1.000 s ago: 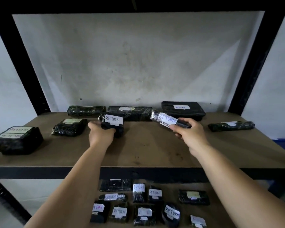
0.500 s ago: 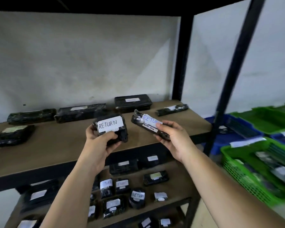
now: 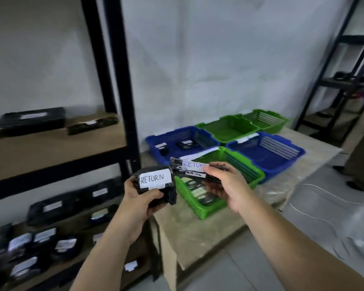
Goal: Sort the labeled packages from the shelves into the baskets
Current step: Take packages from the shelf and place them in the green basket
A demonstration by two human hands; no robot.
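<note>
Nearest, green basket [image 3: 200, 211] holds seemingly labelled packages [image 3: 200, 193] (blurred).

At the centre of the frame, a white label on the black package [image 3: 156, 185] reads "RETURN" in black. Just right of it, the thin package [image 3: 189, 170] reads "RETURN" in blue; its date strip is too blurred to read.

Both forearms ran off the bottom edge. The left hand [image 3: 138, 203] covered the lower part of a black package [image 3: 156, 186]; the right hand [image 3: 229, 185] hid the far end of a second package [image 3: 189, 170], its thumb over the last letter of the label. Shelf packages [image 3: 32, 120] at left were blurred, labels unreadable. Items in the near green basket [image 3: 198, 206] were partly hidden behind that hand. A person [image 3: 359, 162] was cut off at the right edge
</note>
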